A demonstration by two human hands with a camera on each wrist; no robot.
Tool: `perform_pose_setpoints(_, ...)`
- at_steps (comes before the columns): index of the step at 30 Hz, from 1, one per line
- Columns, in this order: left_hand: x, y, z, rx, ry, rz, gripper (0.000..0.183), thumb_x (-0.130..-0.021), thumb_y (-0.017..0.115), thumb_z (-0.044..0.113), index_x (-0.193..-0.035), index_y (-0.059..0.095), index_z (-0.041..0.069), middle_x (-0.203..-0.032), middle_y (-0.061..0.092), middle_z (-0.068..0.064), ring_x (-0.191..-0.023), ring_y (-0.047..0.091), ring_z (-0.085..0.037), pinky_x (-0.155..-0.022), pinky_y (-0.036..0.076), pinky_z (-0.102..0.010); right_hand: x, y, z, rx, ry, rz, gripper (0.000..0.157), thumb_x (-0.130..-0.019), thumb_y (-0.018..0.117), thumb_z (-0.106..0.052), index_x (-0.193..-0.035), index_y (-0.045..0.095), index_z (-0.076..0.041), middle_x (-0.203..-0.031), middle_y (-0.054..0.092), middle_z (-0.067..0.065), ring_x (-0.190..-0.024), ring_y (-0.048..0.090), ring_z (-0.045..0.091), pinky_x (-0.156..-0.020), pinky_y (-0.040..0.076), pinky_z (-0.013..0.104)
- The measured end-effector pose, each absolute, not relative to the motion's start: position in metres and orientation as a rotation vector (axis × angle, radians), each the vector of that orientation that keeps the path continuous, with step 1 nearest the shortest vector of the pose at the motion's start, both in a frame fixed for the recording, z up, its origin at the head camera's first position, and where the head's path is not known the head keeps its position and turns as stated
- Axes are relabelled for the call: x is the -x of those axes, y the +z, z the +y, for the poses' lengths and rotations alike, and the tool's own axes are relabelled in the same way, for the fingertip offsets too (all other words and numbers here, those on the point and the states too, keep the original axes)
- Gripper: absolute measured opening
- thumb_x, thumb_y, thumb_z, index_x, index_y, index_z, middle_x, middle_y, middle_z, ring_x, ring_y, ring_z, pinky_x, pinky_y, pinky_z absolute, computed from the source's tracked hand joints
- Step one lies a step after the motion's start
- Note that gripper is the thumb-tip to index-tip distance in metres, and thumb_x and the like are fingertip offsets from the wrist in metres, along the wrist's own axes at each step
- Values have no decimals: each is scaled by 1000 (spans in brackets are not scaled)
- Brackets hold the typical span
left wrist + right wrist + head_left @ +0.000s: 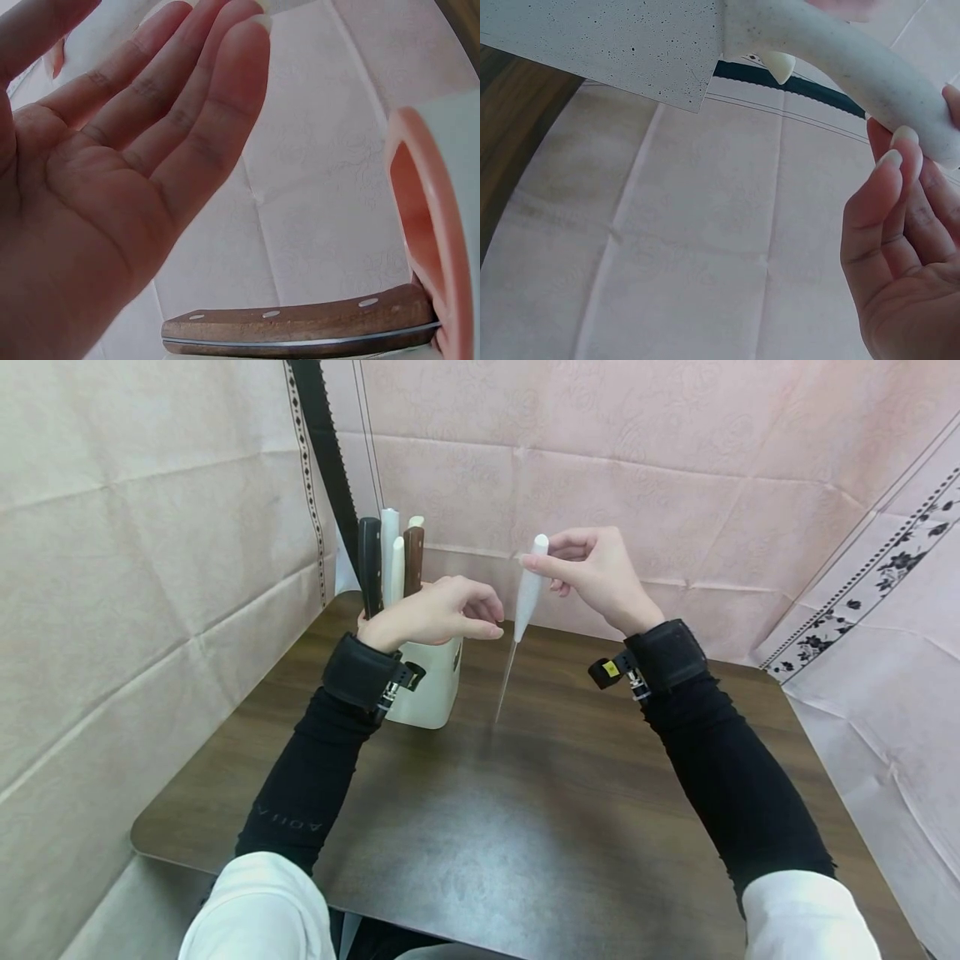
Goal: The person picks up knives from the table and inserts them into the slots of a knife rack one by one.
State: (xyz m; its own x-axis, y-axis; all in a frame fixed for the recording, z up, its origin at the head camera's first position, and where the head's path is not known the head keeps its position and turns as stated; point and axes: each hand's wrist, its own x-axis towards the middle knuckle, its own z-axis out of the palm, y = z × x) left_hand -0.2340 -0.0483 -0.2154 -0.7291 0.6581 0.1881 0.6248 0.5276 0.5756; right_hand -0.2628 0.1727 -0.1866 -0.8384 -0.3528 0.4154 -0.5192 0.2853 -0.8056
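My right hand (600,572) pinches a white-handled kitchen knife (528,597) near the handle's end. The knife hangs blade down over the table. In the right wrist view its wide, dark-speckled blade (607,49) and curved handle (847,67) show. My left hand (442,608) is in front of the knife block (431,693), its fingers loosely bent and holding nothing. The left wrist view shows the palm with no object in it. Several knives stand in the block, among them a black handle (370,564) and a brown riveted handle (413,560).
Under both hands lies a brown wooden table (562,827) with rounded corners. Light patterned cloth (600,460) hangs behind it and along the left side. On the right, more cloth carries a black floral border (847,610).
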Motion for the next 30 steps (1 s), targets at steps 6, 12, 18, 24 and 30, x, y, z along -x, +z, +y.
perform_pose_setpoints(6,236,-218,-45,-1150,1021,2721,27,-86,63,16,-107,61,0,-104,68,-16,-94,62,-21,-87,51,-41,263,-188,169,-819,1620,-2383,31,-72,78,-28,-91,72,-4,-69,71,-8,-55,53,20,-50,48,20)
perform_pose_setpoints(12,239,-223,-36,-1144,1143,2778,32,-84,66,17,-111,58,1,-101,68,-14,-89,61,-17,-83,52,-39,264,-189,166,-834,1603,-2370,32,-72,77,-30,-91,73,-5,-70,72,-8,-55,54,20,-50,48,21)
perform_pose_setpoints(18,243,-230,-27,-1123,1232,2849,36,-80,71,19,-109,56,2,-96,67,-13,-85,59,-17,-79,52,-39,264,-190,164,-846,1606,-2333,29,-73,77,-28,-91,73,-5,-71,73,-10,-54,53,19,-49,47,20)
perform_pose_setpoints(24,242,-233,-22,-1112,1318,2877,30,-80,70,14,-105,58,2,-93,66,-12,-82,58,-17,-75,51,-37,262,-188,165,-843,1626,-2304,29,-73,77,-27,-91,72,-4,-72,73,-10,-54,54,19,-48,47,20)
perform_pose_setpoints(30,240,-230,-23,-1141,1353,2911,27,-80,69,12,-103,59,1,-90,67,-13,-80,58,-17,-74,50,-37,261,-188,169,-912,1755,-2176,26,-79,72,-22,-96,70,-1,-72,72,-3,-50,53,20,-48,49,21)
